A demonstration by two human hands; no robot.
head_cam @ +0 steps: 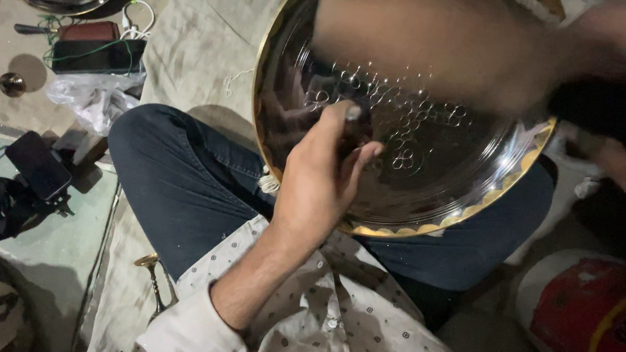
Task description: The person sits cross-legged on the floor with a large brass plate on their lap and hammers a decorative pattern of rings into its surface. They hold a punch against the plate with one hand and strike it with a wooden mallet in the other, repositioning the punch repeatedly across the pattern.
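Left hand point(321, 173) pinching a punch point(352, 122) mid-plate point(442, 181), clear of the gilt rim; right hand point(433, 42) blurred, grip unclear.

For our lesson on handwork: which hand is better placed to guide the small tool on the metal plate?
Left. The left hand has its grip around the tool, tip on the plate. The right arm is a blur above it.

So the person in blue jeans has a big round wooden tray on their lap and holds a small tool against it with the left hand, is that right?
Not quite: the tray is shiny metal with a gold scalloped rim, not wood. The head view shows its reflective, embossed surface. The rest stands: it rests on the lap of the person in blue jeans, and the left hand holds a small tool against it.
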